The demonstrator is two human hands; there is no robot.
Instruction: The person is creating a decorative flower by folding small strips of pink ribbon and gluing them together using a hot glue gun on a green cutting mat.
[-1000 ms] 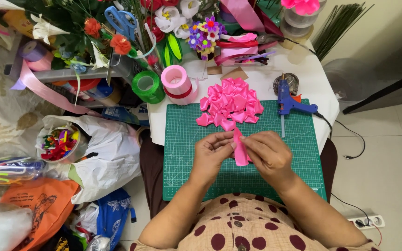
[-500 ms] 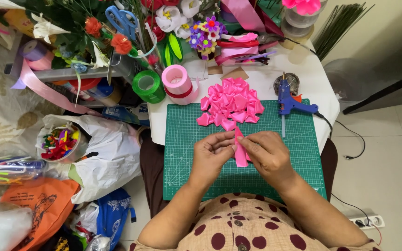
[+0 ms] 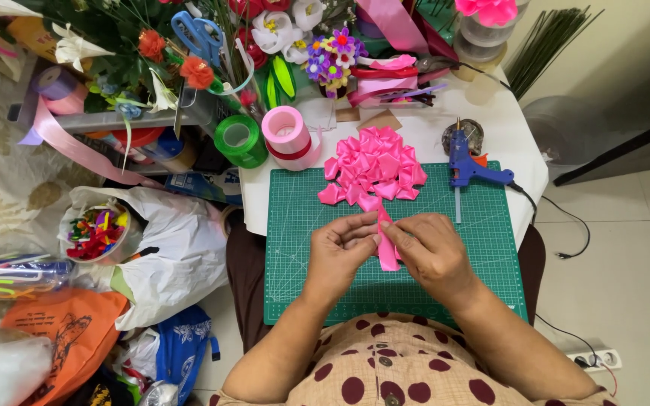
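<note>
Risk: we judge the fold in the pink ribbon strip (image 3: pixel 387 244) could spring open if our pinch slackens.
Risk: the glue gun (image 3: pixel 469 167) lies just beside the work; its cord could snag a sleeve.
Left hand (image 3: pixel 340 252): fingers closed on the strip's upper part.
Right hand (image 3: pixel 432 252): fingertips pinched on the same strip.
Strip position: between both hands, above the green cutting mat (image 3: pixel 302 225), its tail hanging down.
Finished pieces: pile of folded pink petals (image 3: pixel 374 169) at the mat's far edge.
</note>
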